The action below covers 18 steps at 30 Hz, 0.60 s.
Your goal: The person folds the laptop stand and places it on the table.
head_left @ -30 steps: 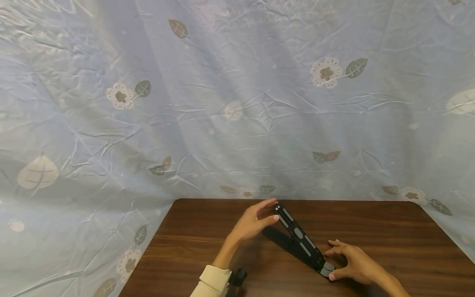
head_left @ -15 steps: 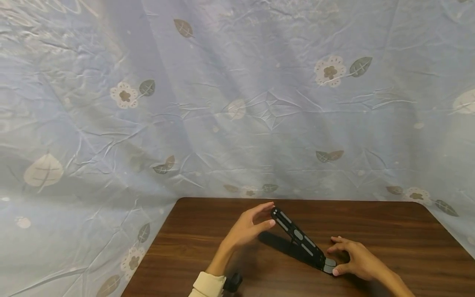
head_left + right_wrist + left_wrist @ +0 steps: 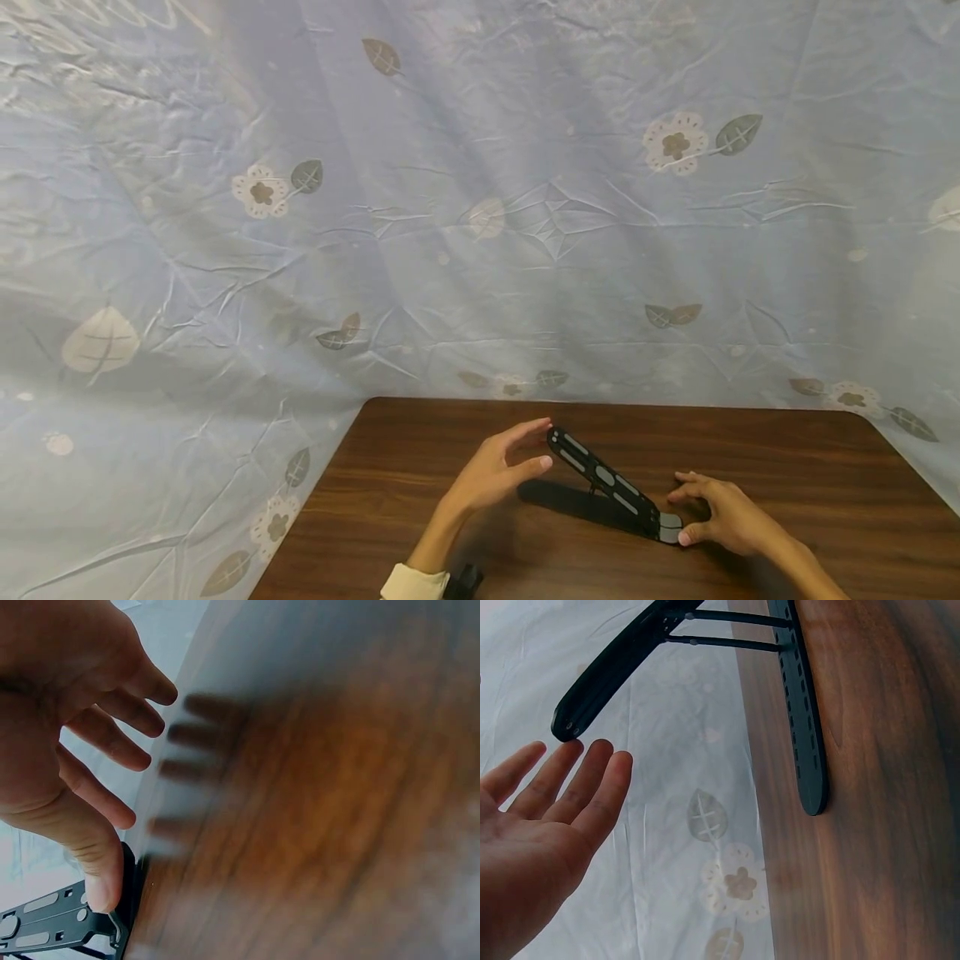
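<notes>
A black folding laptop stand with grey pads is propped up on the brown table, its top bar slanting down from left to right. In the left wrist view, struts join the raised bar to the base bar on the wood. My left hand is at the raised end, fingers extended, a fingertip touching the tip of the bar. My right hand is at the low grey-padded end, its thumb on that end and the other fingers spread off it.
A wooden table runs back to a pale patterned cloth hanging behind it. A small black item sits by the left sleeve cuff. The stand casts a dark shadow on the wood.
The stand has turned to lie more sideways: its raised end came slightly nearer me and its padded end moved slightly away. Both hands moved along with it. The head view shifted a little.
</notes>
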Motion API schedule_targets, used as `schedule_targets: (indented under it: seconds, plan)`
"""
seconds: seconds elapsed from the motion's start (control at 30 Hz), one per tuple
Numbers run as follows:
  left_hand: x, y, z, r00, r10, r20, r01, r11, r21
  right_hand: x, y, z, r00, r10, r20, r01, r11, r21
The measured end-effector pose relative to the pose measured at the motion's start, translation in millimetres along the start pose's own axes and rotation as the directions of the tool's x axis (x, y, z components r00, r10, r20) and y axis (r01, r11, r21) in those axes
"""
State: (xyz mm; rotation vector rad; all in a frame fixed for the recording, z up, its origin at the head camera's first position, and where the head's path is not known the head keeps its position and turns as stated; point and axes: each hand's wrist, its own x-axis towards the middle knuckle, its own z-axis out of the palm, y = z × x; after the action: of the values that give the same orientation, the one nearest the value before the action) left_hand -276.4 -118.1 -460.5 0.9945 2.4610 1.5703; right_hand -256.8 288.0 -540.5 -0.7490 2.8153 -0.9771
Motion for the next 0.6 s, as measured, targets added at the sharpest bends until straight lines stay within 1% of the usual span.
schedule_targets:
  seconds: [0.17,0.4,0.6]
  plan:
    - [-4.1,0.3,-0.8,1.000,0.006,0.013,-0.006,1.000,-0.014,3,1,0,1.000,-0.015,-0.001,0.015,1.000,-0.008]
    - [-8.5,2.6,-2.1,1.000,0.021,-0.004,-0.021,1.000,-0.006,6,4,-1,0.999,-0.028,-0.017,0.027,0.999,-0.024]
    - [-13.1,4.8,-3.2,1.000,0.029,-0.008,-0.029,1.000,0.011,9,7,-2,1.000,-0.021,-0.005,0.021,1.000,-0.018]
